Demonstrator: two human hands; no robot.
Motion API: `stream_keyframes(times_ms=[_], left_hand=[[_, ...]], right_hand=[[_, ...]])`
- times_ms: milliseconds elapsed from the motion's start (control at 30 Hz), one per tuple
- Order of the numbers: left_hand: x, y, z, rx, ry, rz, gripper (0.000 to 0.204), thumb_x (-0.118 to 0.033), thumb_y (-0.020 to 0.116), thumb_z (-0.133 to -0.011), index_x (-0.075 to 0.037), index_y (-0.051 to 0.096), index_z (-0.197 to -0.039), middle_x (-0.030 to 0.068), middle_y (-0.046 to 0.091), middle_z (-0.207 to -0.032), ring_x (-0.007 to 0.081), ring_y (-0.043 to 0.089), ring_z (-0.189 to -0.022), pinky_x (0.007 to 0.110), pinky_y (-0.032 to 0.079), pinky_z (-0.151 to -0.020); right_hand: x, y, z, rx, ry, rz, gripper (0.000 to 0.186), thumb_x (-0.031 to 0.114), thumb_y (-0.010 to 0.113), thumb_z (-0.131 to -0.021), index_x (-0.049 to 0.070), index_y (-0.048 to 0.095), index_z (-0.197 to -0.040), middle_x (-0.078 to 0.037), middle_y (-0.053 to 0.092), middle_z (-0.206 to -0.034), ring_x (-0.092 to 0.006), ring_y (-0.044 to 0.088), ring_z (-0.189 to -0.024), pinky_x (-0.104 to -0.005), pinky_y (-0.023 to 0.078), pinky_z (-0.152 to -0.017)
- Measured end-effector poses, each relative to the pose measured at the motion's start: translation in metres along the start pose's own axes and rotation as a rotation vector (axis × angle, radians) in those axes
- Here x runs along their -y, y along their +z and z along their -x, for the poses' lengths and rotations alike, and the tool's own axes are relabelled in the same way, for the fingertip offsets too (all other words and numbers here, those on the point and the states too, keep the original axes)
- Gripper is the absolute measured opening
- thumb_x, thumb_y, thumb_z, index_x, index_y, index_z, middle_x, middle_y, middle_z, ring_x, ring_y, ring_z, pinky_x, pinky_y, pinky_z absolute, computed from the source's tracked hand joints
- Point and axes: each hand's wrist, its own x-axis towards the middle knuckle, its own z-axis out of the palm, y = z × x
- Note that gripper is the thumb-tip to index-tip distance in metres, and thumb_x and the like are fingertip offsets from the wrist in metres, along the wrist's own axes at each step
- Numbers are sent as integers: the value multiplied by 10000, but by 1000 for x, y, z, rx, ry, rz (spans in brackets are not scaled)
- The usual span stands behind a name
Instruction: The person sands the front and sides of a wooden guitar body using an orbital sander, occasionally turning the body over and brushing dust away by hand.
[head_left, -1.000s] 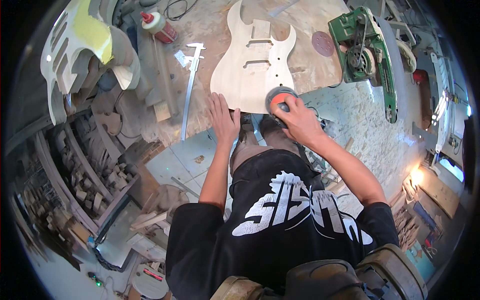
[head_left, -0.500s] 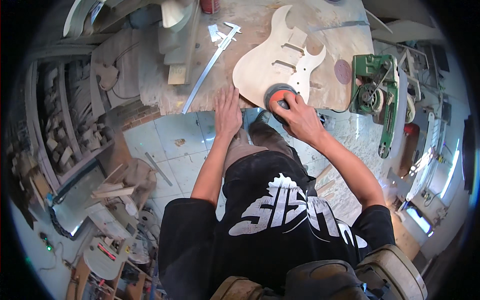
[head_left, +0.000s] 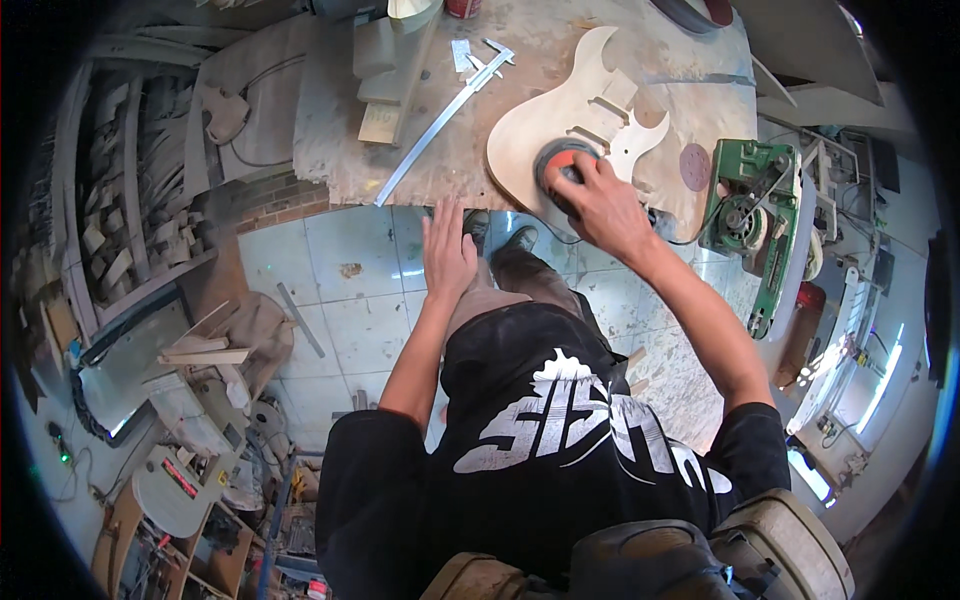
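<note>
A pale, unfinished electric guitar body [head_left: 515,115], with carved cavities and horns, lies on the dusty wooden bench [head_left: 700,60]. My right hand [head_left: 610,210] grips an orange and black orbital sander [head_left: 562,155], resting on the body's lower part. My left hand [head_left: 448,250] has its fingers stretched out at the bench's front edge, left of the body and not on it; whether the fingertips touch the edge I cannot tell. A steel caliper [head_left: 440,110] lies diagonally left of the body. A round brown sanding disc [head_left: 694,166] is to its right.
A green belt-driven machine [head_left: 740,220] stands at the bench's right. Wooden blocks [head_left: 385,90] lie at the back left of the bench. Racks of offcuts [head_left: 130,200] are on the left, scrap wood [head_left: 205,355] on the tiled floor [head_left: 345,330].
My view has shifted, putting the bench further right. The sander has moved higher on the guitar body. My left hand was against the body's lower left edge and is now apart from it.
</note>
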Motion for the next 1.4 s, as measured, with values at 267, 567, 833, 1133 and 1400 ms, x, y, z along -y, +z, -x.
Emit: stream_keyframes(times_ms=[267, 567, 833, 1133, 1400], left_hand=[[2, 2, 3, -13, -30, -12, 632, -85, 587, -905, -22, 454, -1520, 160, 445, -1589, 355, 355, -1509, 544, 217, -1241], [2, 0, 7, -25, -69, 2, 657, -91, 589, -899, -51, 438, -1537, 145, 430, -1602, 356, 336, -1517, 555, 223, -1242], [10, -1, 23, -65, -102, -40, 637, -90, 596, -901, -29, 454, -1519, 149, 432, -1600, 355, 340, -1515, 555, 207, -1246], [10, -9, 21, -97, -131, -25, 581, -120, 575, -939, -16, 473, -1501, 157, 443, -1590, 360, 338, -1514, 541, 205, -1249], [-1, -14, -23, -52, 13, -18, 578, -201, 568, -973, 5, 459, -1502, 208, 416, -1590, 385, 316, -1517, 532, 226, -1243]], right_hand=[[20, 7, -11, 17, -75, 3, 490, 44, 662, -809, 210, 537, -1254, -125, 529, -1157, -396, 635, -978, -442, 617, -602], [21, 5, -34, 38, -125, -10, 458, 94, 672, -823, 202, 546, -1250, -137, 540, -1147, -409, 636, -1029, -459, 611, -667], [10, -3, -63, 47, -66, 24, 449, 120, 684, -825, 195, 551, -1247, -148, 538, -1133, -419, 648, -1018, -455, 607, -674], [8, 1, -93, 26, 38, -37, 533, 164, 735, -810, 195, 522, -1297, -197, 548, -1203, -463, 665, -959, -528, 594, -742], [-85, -25, -78, -185, 482, -5, 649, 313, 748, -796, 159, 509, -1381, -226, 571, -1195, -461, 662, -1010, -536, 555, -817]])
